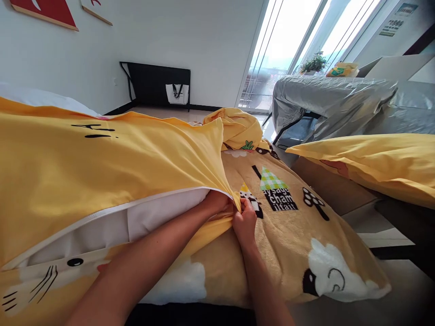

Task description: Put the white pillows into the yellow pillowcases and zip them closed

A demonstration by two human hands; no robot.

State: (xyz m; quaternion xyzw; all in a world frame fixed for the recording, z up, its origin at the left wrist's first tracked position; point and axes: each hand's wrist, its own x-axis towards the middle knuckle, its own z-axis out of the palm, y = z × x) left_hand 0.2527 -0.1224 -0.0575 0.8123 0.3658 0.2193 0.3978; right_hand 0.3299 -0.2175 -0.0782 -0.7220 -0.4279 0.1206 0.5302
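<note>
A yellow duvet cover [102,167] with black cartoon marks lies across the bed, its open edge showing a white inner quilt [112,226]. My left hand [217,202] reaches into that opening at its end, fingers hidden under the yellow cloth. My right hand [244,219] is closed, pinching the yellow cover's edge at the same corner. Both hands rest on a tan plush blanket [288,235] printed with trees, mushrooms, white sheep and lettering.
A yellow pillow [374,163] lies to the right. Behind it stands furniture under a grey plastic sheet [333,102], with a small plant [314,63] on top. A black folding table [156,83] with a white bag leans on the far wall beside glass doors.
</note>
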